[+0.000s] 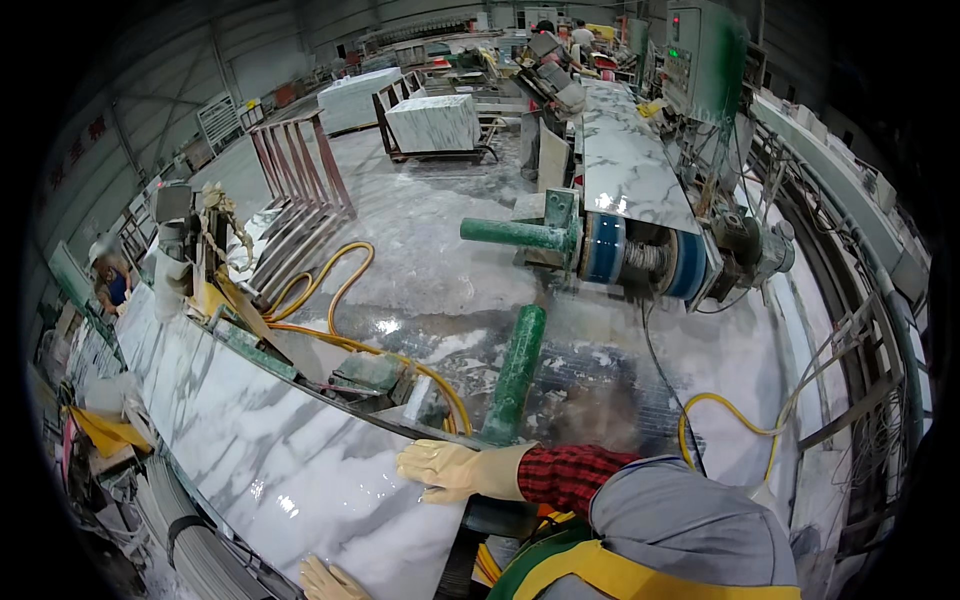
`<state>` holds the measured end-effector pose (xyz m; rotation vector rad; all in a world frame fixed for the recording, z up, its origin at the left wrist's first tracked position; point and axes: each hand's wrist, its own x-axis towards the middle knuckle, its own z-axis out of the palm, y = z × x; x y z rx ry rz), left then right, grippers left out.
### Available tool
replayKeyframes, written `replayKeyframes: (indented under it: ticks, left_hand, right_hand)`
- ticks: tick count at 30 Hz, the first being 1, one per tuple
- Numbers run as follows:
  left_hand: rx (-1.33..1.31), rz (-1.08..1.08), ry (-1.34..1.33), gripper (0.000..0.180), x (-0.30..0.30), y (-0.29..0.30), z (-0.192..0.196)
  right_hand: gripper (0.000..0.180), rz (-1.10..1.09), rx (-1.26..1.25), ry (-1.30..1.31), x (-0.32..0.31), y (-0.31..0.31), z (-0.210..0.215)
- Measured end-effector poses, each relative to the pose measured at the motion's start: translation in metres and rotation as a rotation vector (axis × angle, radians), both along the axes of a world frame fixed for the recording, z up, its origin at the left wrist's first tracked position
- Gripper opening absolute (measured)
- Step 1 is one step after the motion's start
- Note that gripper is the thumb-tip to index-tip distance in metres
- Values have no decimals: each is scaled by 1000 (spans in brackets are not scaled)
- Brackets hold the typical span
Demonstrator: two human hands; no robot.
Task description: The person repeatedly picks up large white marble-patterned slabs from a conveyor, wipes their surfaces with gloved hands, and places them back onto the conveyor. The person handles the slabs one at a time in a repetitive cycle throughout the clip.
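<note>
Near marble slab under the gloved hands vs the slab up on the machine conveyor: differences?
The near slab lies by the person, with the right hand flat on it and the left hand at its lower edge; the far slab lies untouched on the conveyor. The near slab shows glossy reflections; the far slab looks duller. Both are white marble with grey veins.

Cream gloves [455,470], apparently red-checked sleeve [570,473]

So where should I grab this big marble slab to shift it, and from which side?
Probably by its long edges, one hand each side. The marble slab lies flat and wide, offering nothing else to grip. The right hand already rests palm-down near the far edge; the left hand sits at the near edge by the body.
</note>
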<state>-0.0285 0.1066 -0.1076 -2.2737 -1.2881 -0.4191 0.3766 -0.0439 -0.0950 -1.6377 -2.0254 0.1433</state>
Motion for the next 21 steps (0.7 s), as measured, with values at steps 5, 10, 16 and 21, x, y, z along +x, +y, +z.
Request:
replayKeyframes:
  ticks: [5,10,16,21]
  left_hand:
    - [-87,72,32,47,-3,3,-2]
    - [-173,127,119,48,-9,7,-10]
    - [-208,151,123,50,-7,5,-6]
    - [-227,110,52,50,-16,8,-10]
  right_hand:
    - [62,-49,62,33,-10,14,-9]
    - [65,-67,156,-2,-11,10,-14]
    - [59,-73,197,-16,-12,6,-10]
    - [52,-64,160,4,-13,11,-6]
